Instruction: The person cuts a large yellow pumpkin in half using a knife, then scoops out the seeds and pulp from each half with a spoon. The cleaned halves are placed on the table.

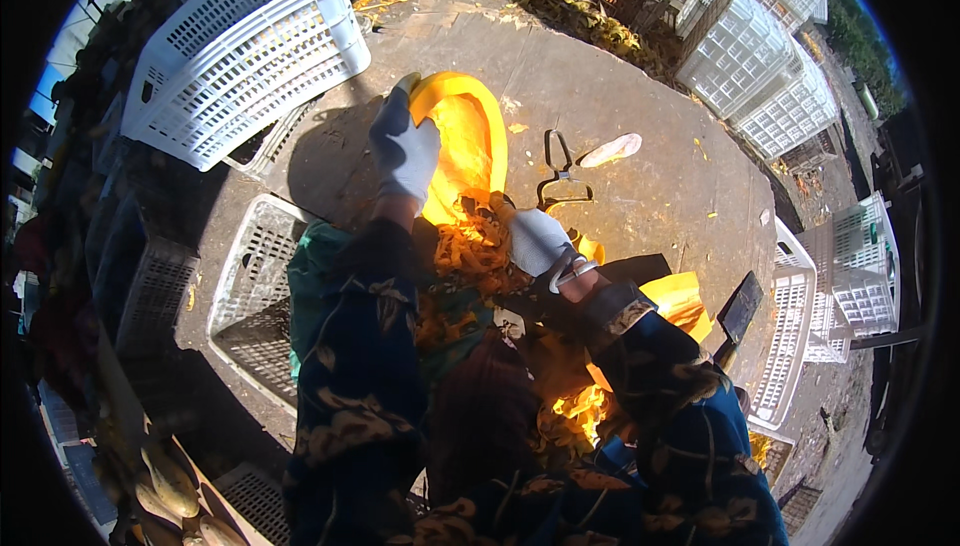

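Observation:
My left hand, in a pale work glove, grips the rim of a hollowed pumpkin half with bright orange flesh. The half is tilted with its cavity facing me. At its lower end my gloved right hand is bent beside the rim, fingertips stained orange. Whether a tool is in that hand is hidden. Stringy pumpkin pulp with seeds hangs below the cavity, next to the right hand. A metal bangle circles my right wrist.
On the worn board lie a Y-shaped peeler, a pale oval object, a yellow pumpkin piece and a dark-bladed knife. White plastic crates stand left, with stacked crates right. Pumpkin scraps lie near my legs.

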Motion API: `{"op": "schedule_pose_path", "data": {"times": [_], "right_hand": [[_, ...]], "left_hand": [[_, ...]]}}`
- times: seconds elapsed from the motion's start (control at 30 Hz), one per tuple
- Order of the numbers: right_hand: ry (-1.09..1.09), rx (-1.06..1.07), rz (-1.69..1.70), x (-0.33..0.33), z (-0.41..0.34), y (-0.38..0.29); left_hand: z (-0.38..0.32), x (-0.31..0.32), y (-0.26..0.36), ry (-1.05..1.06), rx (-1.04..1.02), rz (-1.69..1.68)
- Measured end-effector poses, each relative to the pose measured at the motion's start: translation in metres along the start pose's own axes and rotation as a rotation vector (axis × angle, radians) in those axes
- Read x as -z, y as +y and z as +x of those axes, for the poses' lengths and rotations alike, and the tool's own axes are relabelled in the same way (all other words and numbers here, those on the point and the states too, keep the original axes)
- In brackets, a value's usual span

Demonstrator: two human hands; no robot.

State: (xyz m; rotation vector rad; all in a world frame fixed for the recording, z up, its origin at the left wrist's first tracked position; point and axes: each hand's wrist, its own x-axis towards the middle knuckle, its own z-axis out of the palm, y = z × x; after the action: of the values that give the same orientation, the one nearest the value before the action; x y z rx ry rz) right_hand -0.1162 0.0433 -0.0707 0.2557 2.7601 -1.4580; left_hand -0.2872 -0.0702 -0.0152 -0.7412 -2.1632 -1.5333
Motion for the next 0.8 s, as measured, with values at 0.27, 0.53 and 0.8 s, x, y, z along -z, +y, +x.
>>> {"op": "schedule_pose_path", "data": {"times": [0.27, 0.53, 0.8], "right_hand": [[0.185, 0.311, -0.348, -0.007, -0.003, 0.004], [0.219, 0.307, -0.443, -0.002, -0.004, 0.001], [0.21, 0.102, -0.281, -0.021, 0.031, -0.005]], "left_hand": [[-0.005, 0.023, 0.007, 0.076, 0.198, 0.117], [-0.027, 0.049, 0.008, 0.202, 0.257, -0.009], [-0.057, 0.073, -0.036, 0.386, 0.335, -0.067]]}}
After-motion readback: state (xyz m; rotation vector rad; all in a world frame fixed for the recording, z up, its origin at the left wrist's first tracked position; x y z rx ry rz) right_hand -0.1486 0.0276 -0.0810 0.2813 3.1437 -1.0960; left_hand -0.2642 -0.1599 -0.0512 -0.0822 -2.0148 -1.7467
